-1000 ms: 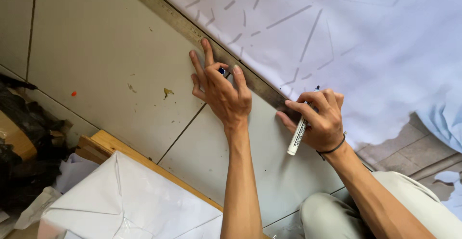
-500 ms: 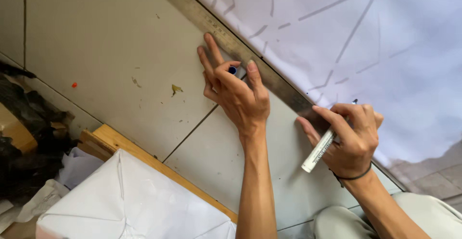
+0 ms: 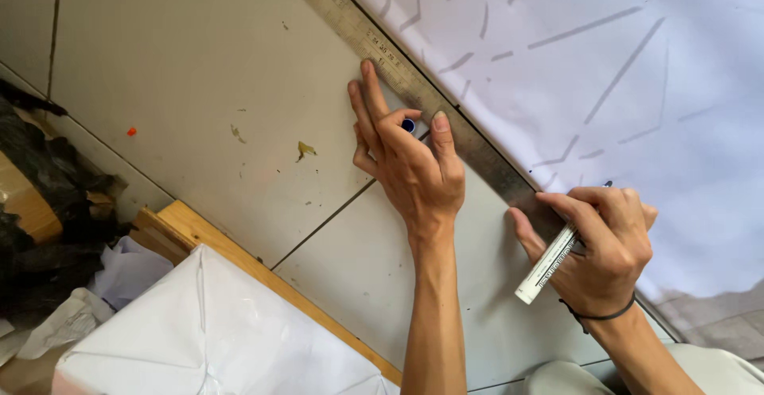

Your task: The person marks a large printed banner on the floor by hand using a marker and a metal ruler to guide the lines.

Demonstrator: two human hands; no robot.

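Observation:
A long metal ruler [image 3: 374,45] lies slantwise on the tiled floor along the edge of a white sheet [image 3: 637,61] marked with grey dashes and lines. My left hand [image 3: 410,160] presses down beside and on the ruler, fingers spread, with a small blue cap [image 3: 408,125] between two fingers. Lower down the ruler, my right hand [image 3: 601,244] grips a white marker pen [image 3: 549,262], tip toward the sheet at the ruler's edge. A black band circles that wrist.
Pale floor tiles [image 3: 199,85] carry small stains. A wooden frame [image 3: 263,268] covered with white paper [image 3: 199,331] lies at the lower left. Dark debris and crumpled scraps [image 3: 48,228] pile at the left edge. My knee [image 3: 708,371] shows at bottom right.
The view has shifted, so both hands sit lower and further right in the frame. My right hand with the pen has moved down along the ruler, away from my left hand.

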